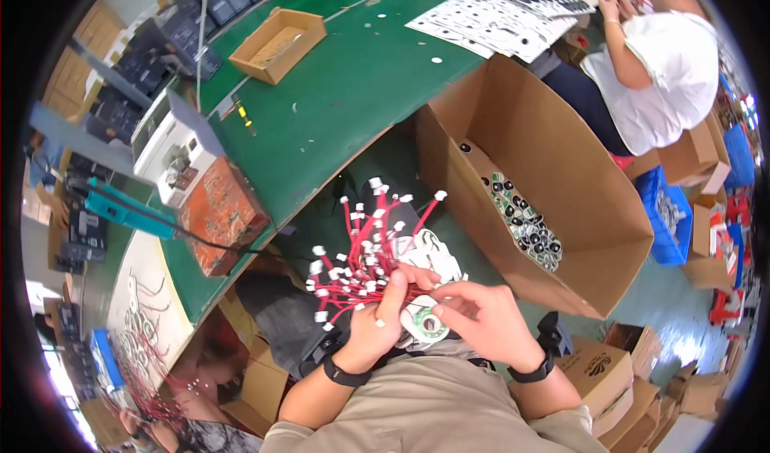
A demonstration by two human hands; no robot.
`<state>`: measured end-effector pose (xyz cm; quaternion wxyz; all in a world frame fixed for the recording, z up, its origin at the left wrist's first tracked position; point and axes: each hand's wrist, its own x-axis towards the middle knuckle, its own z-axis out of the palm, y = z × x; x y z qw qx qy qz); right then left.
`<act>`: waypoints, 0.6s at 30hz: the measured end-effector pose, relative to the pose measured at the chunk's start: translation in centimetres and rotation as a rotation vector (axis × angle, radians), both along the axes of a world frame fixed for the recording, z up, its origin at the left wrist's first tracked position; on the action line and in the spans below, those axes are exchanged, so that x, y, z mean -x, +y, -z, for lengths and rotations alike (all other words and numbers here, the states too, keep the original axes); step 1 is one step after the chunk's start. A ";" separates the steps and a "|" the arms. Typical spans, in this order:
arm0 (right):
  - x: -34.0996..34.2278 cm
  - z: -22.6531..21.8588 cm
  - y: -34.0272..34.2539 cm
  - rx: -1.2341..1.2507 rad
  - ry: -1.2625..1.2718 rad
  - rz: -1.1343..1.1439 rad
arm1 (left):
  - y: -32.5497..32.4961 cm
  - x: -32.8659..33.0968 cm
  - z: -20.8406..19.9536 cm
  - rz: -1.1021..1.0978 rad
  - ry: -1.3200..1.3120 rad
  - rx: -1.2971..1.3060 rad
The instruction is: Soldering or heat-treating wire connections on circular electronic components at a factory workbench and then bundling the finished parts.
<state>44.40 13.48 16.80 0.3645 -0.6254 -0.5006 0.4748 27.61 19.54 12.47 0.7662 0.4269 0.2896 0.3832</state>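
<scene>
My left hand (377,321) is closed around a bundle of red wires (370,248) in front of my body. Small white plugs tip the wires, which fan out up and to the left. Just right of that hand is a round white and green circuit board (425,322) with a hole in its middle. My right hand (491,325) pinches the board's upper right edge between thumb and fingers. Behind the fingers, more flat white round pieces (429,252) lie in a pile near my lap, partly covered by my hands.
A large open cardboard box (553,188) with round black and green parts stands at right front. The green table (337,76) carries a small carton (281,44), a yellow screwdriver (242,115), white sheets (489,20) and a soldering station (172,152). A co-worker (658,76) sits far right.
</scene>
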 end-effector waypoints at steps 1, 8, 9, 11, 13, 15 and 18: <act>-0.4 1.0 0.0 -0.114 -0.013 -0.009 | 0.2 0.3 -0.5 0.030 0.001 -0.009; -1.4 2.3 4.7 -0.444 -0.072 -0.084 | 1.9 2.5 2.1 0.220 -0.258 0.072; -1.0 2.5 5.6 -0.443 -0.067 -0.089 | 2.0 2.3 2.0 0.246 -0.253 0.048; -0.3 2.7 6.9 0.119 0.604 -0.249 | 1.9 2.1 1.5 0.295 -0.231 0.055; 0.1 3.1 7.5 0.157 0.707 -0.244 | 2.0 2.4 1.7 0.317 -0.242 0.075; 0.3 4.0 7.8 0.198 0.829 -0.193 | 1.9 2.5 1.9 0.311 -0.245 0.104; 0.5 5.6 7.5 0.139 0.836 -0.071 | 1.8 2.4 1.7 0.202 -0.082 0.087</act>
